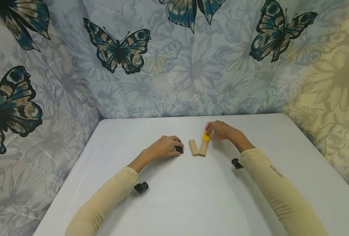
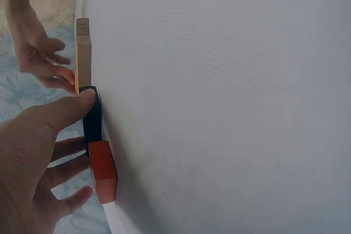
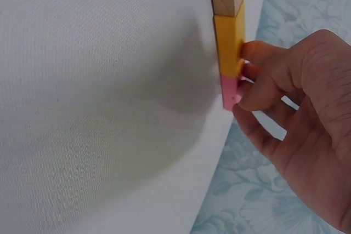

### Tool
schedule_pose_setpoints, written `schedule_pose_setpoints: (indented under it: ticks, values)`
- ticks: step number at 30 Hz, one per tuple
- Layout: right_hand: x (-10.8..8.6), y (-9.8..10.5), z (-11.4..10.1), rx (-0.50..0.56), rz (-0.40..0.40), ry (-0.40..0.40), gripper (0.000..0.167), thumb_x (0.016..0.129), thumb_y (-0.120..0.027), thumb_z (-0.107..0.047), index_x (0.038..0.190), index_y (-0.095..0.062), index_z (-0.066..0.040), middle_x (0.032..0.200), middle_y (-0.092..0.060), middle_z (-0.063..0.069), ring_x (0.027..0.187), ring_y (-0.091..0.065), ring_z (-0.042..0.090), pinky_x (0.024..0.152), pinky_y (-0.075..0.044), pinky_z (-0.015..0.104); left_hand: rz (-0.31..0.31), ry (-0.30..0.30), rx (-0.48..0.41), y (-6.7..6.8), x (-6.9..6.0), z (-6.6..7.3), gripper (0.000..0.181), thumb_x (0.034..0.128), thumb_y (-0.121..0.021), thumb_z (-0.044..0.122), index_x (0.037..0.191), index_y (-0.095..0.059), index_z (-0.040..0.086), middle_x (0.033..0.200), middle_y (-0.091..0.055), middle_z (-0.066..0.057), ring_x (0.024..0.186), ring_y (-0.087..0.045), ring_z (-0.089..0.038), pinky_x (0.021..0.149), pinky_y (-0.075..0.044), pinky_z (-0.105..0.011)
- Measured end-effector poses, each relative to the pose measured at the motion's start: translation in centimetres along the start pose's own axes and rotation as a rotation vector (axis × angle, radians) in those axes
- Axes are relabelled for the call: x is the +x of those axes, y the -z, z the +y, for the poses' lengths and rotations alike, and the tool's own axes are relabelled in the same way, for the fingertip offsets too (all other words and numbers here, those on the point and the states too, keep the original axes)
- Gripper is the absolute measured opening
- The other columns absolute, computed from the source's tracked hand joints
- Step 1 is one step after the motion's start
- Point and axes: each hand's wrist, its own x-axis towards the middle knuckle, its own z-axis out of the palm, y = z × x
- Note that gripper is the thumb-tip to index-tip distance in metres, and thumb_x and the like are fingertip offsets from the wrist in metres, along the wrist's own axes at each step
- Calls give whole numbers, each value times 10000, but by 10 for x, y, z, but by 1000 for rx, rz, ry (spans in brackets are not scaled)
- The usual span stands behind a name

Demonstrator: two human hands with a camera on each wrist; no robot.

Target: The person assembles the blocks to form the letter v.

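Fingers, left hand (image 1: 164,147): my thumb and fingertips pinch the black block (image 2: 93,119). Fingers, right hand (image 1: 220,130): my thumb and fingertips pinch the pink block (image 3: 228,89).

Clearance: the pink block lies near the far edge of the table (image 1: 186,196). A narrow gap separates the black block from the left plain block (image 1: 193,147). Wide room extends between my forearms.

Count: two plain blocks, one yellow block (image 3: 225,45), one pink, one black, one red block (image 2: 103,168). The red sits beside the black; I cannot tell whether they touch.

Form: the plain blocks make a V, mouth toward the far edge. Yellow, then pink, extend the right plain block (image 1: 204,148). Material: plain blocks, bare wood; tabletop, white, finely textured.
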Motion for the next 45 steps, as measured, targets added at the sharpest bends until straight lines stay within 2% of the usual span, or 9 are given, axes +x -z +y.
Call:
schedule_pose_setpoints:
  ticks: [9,16,25,32,38,45]
  values:
    - [-2,0,1,13,-8,-21,458,820,-580,153,1201,-775,-9,1380,-670,210,1322,-578,464,1156,-444,616,27,64,-48,3,6,0,354,966,-758,323,1273,-753,146,1287,-717,-89,1085,-729,-229,1000,-574,-428]
    - [-2,-1,1,22,-19,-19,421,850,-591,135,1201,-776,-8,1396,-663,207,1332,-563,471,1171,-425,624,39,49,-27,8,16,0,355,975,-748,338,1275,-753,148,1275,-727,-85,1072,-741,-223,969,-591,-413]
    - [-1,-3,1,24,-32,-56,409,882,-601,116,1227,-771,-24,1422,-651,186,1347,-538,465,1191,-397,630,84,45,-83,12,36,0,363,970,-761,297,1274,-749,99,1263,-734,-101,1098,-739,-230,963,-600,-397]
    - [-2,-2,3,24,-17,-59,440,856,-558,108,1222,-769,-17,1421,-646,192,1351,-538,467,1190,-401,623,56,74,-82,12,51,-8,379,986,-735,318,1303,-738,110,1294,-728,-93,1144,-720,-233,986,-593,-376]
    - [-2,-2,2,25,-3,-44,399,876,-583,104,1203,-778,-15,1395,-659,195,1313,-561,467,1162,-428,619,43,93,-91,11,63,-13,400,998,-717,341,1325,-726,110,1324,-714,-97,1194,-695,-246,1004,-583,-404]
    - [0,-3,3,25,7,-29,402,860,-574,115,1182,-782,-7,1399,-657,204,1322,-568,468,1169,-422,621,24,115,-135,2,71,-20,419,993,-726,345,1338,-717,108,1354,-703,-103,1249,-670,-263,1049,-564,-429]
